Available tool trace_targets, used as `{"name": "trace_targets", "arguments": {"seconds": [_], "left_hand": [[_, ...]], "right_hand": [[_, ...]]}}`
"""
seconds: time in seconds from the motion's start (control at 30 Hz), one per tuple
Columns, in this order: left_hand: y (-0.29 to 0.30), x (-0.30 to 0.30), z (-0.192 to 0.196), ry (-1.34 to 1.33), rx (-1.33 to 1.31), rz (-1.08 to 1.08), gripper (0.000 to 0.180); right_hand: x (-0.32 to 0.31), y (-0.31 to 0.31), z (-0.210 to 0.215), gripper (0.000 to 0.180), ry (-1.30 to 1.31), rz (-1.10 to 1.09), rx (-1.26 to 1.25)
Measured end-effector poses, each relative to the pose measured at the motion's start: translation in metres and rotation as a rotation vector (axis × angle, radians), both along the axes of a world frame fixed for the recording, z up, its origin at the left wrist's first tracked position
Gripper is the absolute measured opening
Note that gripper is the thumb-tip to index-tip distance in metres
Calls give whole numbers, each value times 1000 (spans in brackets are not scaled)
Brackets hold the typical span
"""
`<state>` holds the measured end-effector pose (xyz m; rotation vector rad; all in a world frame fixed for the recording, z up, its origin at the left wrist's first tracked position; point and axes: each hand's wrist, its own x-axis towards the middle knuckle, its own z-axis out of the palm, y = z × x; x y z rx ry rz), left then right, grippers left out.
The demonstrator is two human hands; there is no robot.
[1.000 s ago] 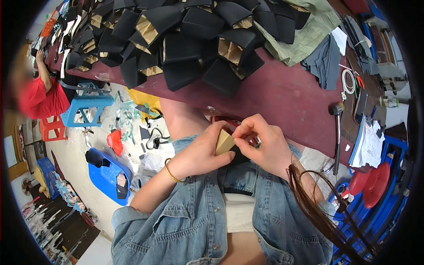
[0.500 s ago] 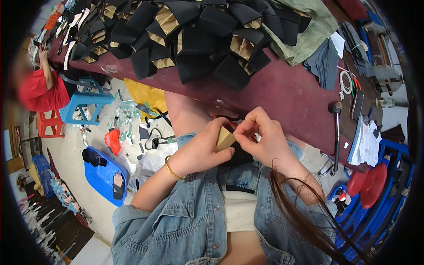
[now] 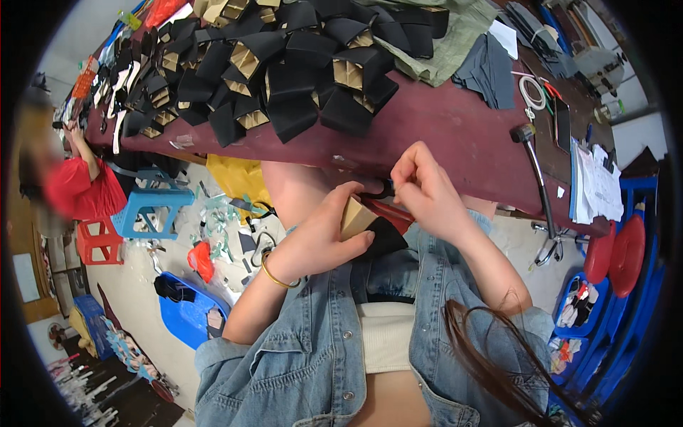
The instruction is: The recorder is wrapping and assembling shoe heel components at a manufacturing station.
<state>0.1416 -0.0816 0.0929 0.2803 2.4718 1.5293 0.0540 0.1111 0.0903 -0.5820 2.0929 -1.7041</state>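
Note:
My left hand (image 3: 324,235) grips a small folded piece (image 3: 368,226), tan on one face and black on the other, held over my lap below the edge of the dark red table (image 3: 455,135). My right hand (image 3: 425,191) pinches the top of the same piece, close to a black tool part (image 3: 380,191) that shows between the hands. A gold bangle sits on my left wrist. A big heap of similar black and tan folded pieces (image 3: 284,64) covers the table's far side.
A hammer (image 3: 535,171), white cord (image 3: 532,91), grey cloth (image 3: 491,60) and papers (image 3: 597,185) lie on the table's right part. Left of me a person in red (image 3: 78,188) sits near blue (image 3: 153,213) and red stools. Scraps and a blue tray (image 3: 188,317) litter the floor.
Both hands have risen a little toward the table edge with the folded piece. The view has shifted, so the heap and table sit lower in the picture.

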Motion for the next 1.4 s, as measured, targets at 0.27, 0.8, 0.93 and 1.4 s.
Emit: {"name": "trace_targets", "arguments": {"seconds": [0.27, 0.8, 0.93, 1.4], "left_hand": [[-4, -8, 25, 51, -45, -155, 77], [-28, -32, 23, 106, -29, -172, 80], [-33, -41, 27, 158, -56, -227, 80], [-67, -38, 17, 261, -169, -34, 84]], "right_hand": [[-27, 44, -25, 14, 77, -138, 233], [-13, 129, -22, 21, 404, -416, 1098], [-20, 88, -21, 15, 485, -402, 451], [-19, -12, -7, 14, -401, 19, -238]]}}
